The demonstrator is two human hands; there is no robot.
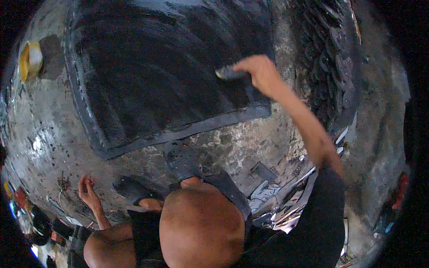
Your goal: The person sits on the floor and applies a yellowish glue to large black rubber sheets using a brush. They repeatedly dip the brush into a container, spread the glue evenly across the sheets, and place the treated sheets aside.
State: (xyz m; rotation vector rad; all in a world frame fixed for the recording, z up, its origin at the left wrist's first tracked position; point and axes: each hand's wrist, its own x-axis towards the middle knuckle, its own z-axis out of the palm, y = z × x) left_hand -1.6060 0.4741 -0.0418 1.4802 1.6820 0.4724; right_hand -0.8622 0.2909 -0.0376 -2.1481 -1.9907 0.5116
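Observation:
My right hand (263,73), slightly blurred, grips a small dark block-like tool (227,73) with a pale edge. I cannot make out its exact kind. It is over a large black sheet (156,80), close to or touching the surface. Streaky, curved sheen marks run across the sheet, and a grey border strip (192,128) edges its near side. Away to the lower left, my left hand (88,193) hangs beside my knee with fingers loosely bent and apart, holding nothing.
A yellow-and-white round container (30,61) stands at the far left. Dark, layered pieces (328,58) lie in a long pile on the right. Scraps (277,201) litter the floor beside my right leg. My dark shoes (181,156) are at the sheet's near edge.

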